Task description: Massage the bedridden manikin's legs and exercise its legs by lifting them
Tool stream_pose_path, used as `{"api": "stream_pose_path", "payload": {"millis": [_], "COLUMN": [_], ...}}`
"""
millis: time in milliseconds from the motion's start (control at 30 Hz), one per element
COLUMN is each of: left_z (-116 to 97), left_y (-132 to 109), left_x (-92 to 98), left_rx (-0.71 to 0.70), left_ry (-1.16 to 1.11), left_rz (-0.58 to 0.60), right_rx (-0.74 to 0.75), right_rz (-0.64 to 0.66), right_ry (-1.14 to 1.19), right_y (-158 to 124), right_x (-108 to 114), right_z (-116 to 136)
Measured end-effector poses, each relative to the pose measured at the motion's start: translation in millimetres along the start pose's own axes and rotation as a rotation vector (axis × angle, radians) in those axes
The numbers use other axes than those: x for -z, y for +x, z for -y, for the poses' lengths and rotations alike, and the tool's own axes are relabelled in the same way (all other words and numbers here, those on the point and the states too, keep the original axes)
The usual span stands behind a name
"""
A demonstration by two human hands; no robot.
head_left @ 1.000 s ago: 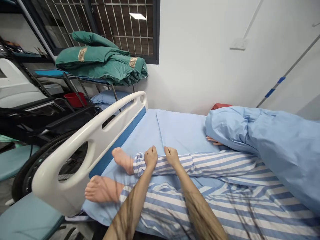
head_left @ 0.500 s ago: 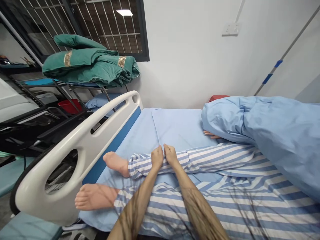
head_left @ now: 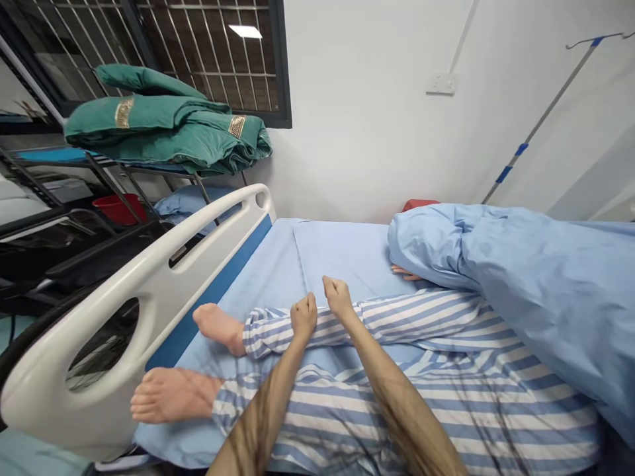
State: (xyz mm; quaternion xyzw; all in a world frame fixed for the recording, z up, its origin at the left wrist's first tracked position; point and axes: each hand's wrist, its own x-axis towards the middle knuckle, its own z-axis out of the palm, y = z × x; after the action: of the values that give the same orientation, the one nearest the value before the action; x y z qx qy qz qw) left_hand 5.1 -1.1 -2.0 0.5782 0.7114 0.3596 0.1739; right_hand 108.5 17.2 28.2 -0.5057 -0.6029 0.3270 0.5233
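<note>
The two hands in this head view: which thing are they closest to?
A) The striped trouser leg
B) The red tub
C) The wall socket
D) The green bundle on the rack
A. The left hand and right hand are both curled right at the striped trouser leg of the figure lying on the bed.
</note>
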Motion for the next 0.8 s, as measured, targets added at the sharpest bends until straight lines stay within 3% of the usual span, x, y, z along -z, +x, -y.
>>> {"api": "stream_pose_path", "payload": {"millis": [200, 300, 433, 633, 700, 800], "left_z": [2, -3, -31, -92, -99, -87], "left_y": [-1, 1, 10, 28, 29, 20], "left_x": [-2.0, 2.0, 13.5, 20.9, 14.2, -4.7], "left_rx": [-0.007, -0.016, -0.104, -0.013, 0.037, 0.083], "left_ry": [-0.002, 0.000, -0.095, -0.520, -0.574, -0.475], "left_rz": [-0.011, 0.046, 0.150, 0.046, 0.006, 0.007], "right_rx": [-0.030, -0.016, -0.031, -0.080, -0.105, -0.139], "right_rz": [-0.036, -0.043, -0.054, -0.068, -0.086, -0.123], "right_ry": [-0.097, -0.085, -0.050, 0.051, 0.083, 0.131], "right_y": [-15, -17, -14, -11, -11, -10], "right_x": [10, 8, 9, 11, 12, 15], "right_z": [-37, -43, -41, -41, -40, -37]}}
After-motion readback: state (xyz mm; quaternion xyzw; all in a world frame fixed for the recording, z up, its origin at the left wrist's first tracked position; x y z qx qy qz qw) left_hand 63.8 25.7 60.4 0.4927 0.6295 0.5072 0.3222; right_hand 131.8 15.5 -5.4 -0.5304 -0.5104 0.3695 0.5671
